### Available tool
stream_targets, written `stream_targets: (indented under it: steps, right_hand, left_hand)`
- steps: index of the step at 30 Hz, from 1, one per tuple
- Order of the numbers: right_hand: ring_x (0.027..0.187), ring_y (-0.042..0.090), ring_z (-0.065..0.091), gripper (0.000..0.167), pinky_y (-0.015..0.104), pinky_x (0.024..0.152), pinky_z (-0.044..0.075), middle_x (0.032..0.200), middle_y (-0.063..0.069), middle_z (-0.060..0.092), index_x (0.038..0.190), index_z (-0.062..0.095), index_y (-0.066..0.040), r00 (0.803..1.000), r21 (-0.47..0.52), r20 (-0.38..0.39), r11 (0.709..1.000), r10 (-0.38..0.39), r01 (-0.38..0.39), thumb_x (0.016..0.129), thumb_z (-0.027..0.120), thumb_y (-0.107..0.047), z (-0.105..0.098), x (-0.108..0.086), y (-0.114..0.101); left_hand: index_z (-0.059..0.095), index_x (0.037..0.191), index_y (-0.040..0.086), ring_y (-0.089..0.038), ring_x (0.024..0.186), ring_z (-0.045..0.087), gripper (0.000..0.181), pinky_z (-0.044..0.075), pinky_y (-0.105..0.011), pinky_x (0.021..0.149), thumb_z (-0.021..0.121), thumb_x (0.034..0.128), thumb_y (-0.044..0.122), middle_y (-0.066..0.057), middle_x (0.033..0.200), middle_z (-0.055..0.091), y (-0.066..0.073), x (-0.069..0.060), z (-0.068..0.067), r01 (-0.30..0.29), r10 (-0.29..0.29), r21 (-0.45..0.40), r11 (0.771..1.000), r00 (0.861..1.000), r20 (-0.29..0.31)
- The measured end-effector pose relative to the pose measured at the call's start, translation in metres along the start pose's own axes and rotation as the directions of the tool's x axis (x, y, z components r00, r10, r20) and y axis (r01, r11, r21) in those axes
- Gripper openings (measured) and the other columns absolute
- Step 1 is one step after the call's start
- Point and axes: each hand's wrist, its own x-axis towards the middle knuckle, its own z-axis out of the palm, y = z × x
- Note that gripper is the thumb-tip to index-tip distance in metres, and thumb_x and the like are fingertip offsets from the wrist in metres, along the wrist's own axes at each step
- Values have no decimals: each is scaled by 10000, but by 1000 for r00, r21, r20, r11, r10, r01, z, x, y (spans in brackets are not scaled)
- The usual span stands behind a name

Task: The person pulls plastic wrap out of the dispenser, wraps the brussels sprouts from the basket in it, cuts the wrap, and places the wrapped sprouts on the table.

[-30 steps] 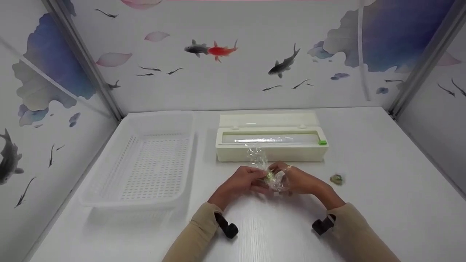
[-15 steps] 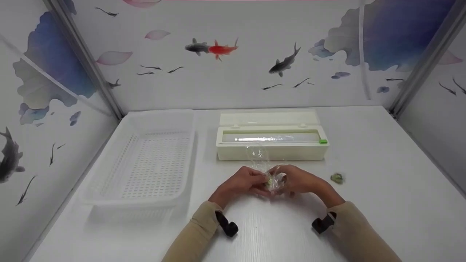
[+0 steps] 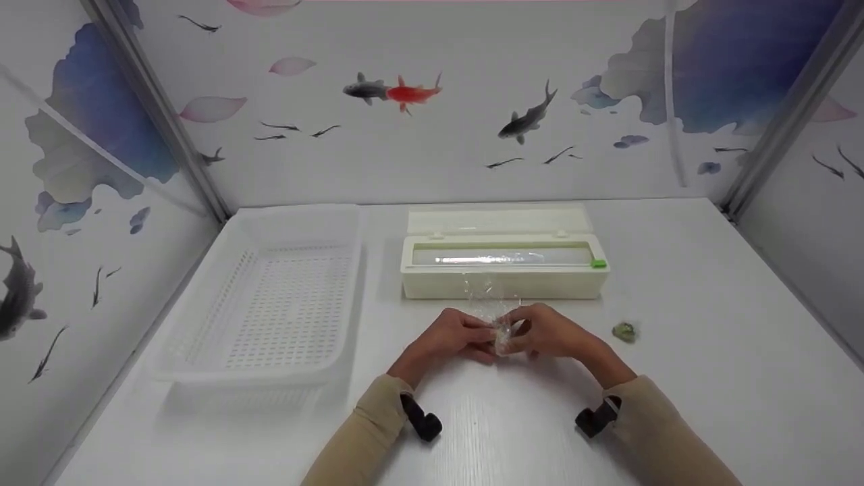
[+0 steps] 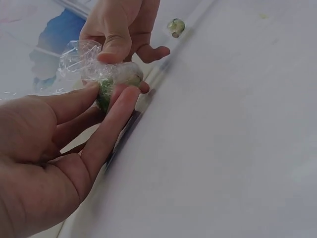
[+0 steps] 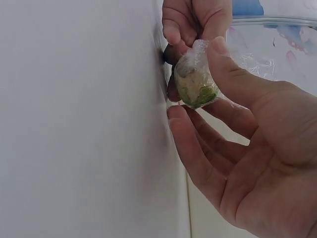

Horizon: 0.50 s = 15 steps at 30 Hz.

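Note:
Between my hands, low over the table in front of the dispenser, is a small green and pale vegetable that looks like a Brussels sprout [image 5: 193,90], covered in clear cling film [image 4: 77,60]. My left hand [image 3: 453,335] holds it between thumb and fingers. From the other side my right hand [image 3: 552,333] pinches the film around it, thumb on top and fingers beneath. A loose tail of film sticks out toward the dispenser. Another sprout [image 3: 624,331], seemingly wrapped too, lies on the table to the right of my right hand.
Behind my hands stands a long cream cling film dispenser [image 3: 503,286], lid raised, with a green slider [image 3: 598,264] at its right end. A white perforated basket [image 3: 243,375] occupies the left of the white table [image 3: 715,378]. Printed panels enclose the back and sides.
My right hand's fingers have shifted on the film, drawing it in. The bunched film at the right of the sprout looks smaller now. My left hand has stayed nearly in place.

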Motion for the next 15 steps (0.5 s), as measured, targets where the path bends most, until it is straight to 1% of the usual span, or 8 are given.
stream_targets:
  steps: [2,5,10,12,15]
  right_hand:
    - [712,93,634,399,266,554,561,928,57,703,1181,702,-35,1000,18,-13,1000,-1,1,842,819,-210,1,0,0]
    - [740,92,642,374,269,560,569,936,59,684,1152,708,-27,1000,42,-26,999,12,-11,828,828,-173,2,1,-1]
    - [731,97,625,302,275,590,578,881,33,693,1050,726,-22,996,38,-58,997,65,-63,806,843,-156,4,2,-1]
    - [718,100,615,264,271,594,575,842,16,697,983,724,-26,992,29,-76,995,99,-97,798,849,-167,5,3,-2]
    - [699,108,601,241,264,592,569,795,-1,686,912,716,-35,983,25,-100,988,152,-150,782,863,-175,7,3,-3]
  left_hand:
    - [744,1099,-45,-140,685,747,237,641,-310,748,727,915,103,-247,919,757,0,0,1,-3,3,9,1000,999,-40]
    - [757,1074,-33,-141,690,750,232,638,-293,728,757,890,110,-228,907,764,1,0,2,7,-5,27,1000,996,-90]
    - [781,996,-11,-134,681,745,206,629,-259,687,804,847,129,-169,885,777,4,1,5,19,1,124,992,987,-158]
    - [782,982,-9,-126,682,741,206,626,-250,679,805,850,148,-164,881,778,4,0,5,18,8,158,987,987,-161]
    - [775,1020,6,-128,716,746,206,630,-256,701,781,875,152,-160,921,779,6,-2,2,34,-18,143,989,994,-112]
